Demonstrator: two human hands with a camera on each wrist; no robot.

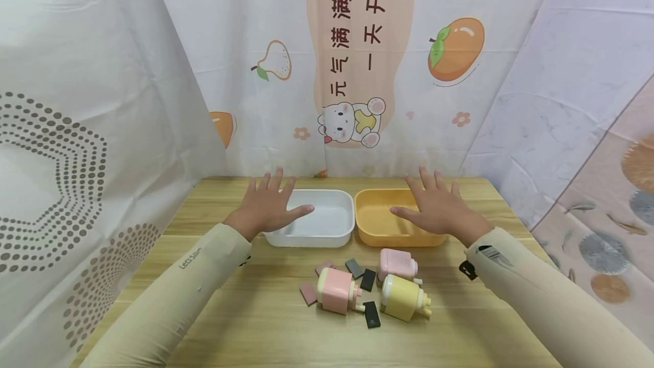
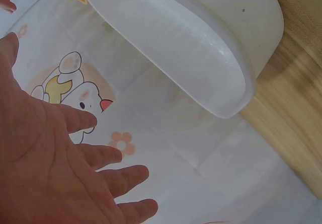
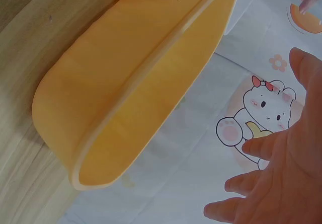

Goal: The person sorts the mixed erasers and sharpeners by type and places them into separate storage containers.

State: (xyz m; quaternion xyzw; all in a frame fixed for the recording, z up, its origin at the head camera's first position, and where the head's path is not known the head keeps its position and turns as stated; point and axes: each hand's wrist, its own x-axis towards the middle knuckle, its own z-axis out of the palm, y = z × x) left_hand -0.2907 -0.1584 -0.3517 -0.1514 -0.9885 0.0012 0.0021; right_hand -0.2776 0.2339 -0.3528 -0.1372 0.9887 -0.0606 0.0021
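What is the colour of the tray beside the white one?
The tray is yellow-orange; it shows best in the right wrist view.

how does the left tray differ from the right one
The left tray is white; the right tray is yellow-orange. In the head view, the left hand covers part of the left tray's outer end, the right hand part of the right tray's. Both are open-topped with rounded corners and stand upright on the table.
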